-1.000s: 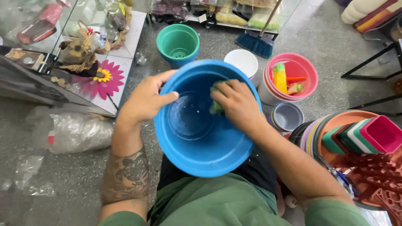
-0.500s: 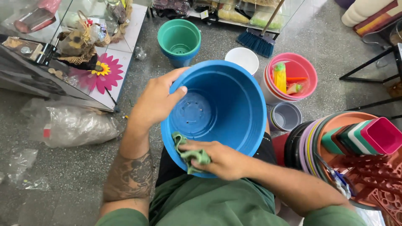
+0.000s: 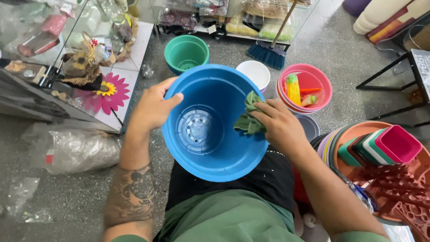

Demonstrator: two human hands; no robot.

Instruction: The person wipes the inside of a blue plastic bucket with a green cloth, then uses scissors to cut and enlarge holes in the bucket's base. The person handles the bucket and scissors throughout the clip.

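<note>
a clear plastic bag lies on the floor well left of the blue pot. the left hand grips the pot's left rim, thumb hooked inside. the pot is held tilted over the lap, mouth up. behind it stands a green pot. the right hand presses a green cloth, pinched in curled fingers, against the pot's inner right wall. right of the pot sits a pink bowl.

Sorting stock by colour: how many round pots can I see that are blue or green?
2. The blue pot is held at its rim by the left hand; the green pot stands on the floor behind it. Others may be hidden.
</note>
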